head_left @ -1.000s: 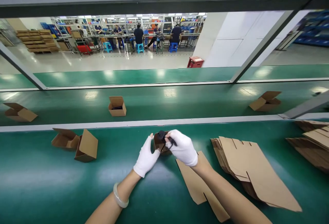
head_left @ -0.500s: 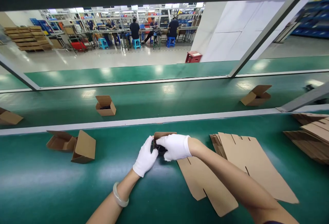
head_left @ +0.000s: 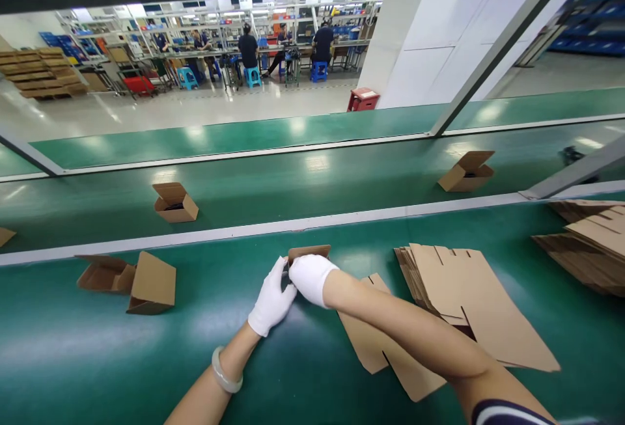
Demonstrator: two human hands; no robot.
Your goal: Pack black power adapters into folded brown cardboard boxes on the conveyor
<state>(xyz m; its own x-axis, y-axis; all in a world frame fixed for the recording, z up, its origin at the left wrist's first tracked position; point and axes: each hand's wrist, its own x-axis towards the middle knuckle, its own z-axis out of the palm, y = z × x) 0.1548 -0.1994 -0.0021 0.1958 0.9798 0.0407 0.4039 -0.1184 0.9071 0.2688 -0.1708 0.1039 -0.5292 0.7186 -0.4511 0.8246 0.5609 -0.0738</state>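
A small brown cardboard box [head_left: 309, 252] with its flap raised stands at the middle of the green work surface, mostly covered by my hands. My white-gloved left hand [head_left: 271, 297] grips the box's left side between thumb and fingers. Over the box's opening is my gloved right hand [head_left: 312, 278], its fingers bent down into it; what they hold is hidden. Just right of the box, under my right forearm, lies a flat cardboard blank [head_left: 364, 340]. A stack of flat blanks [head_left: 481, 301] lies farther right.
Two folded open boxes [head_left: 155, 282] [head_left: 105, 273] stand at the left. Beyond a white rail, a belt carries open boxes [head_left: 181, 209] [head_left: 466, 178] with dark items inside. More blanks [head_left: 598, 236] lie at the far right. People sit at benches in the background.
My right hand has moved slightly left and deeper over the box, hiding the black item seen before. The boxes on the far belt have shifted left. The view has tilted slightly.
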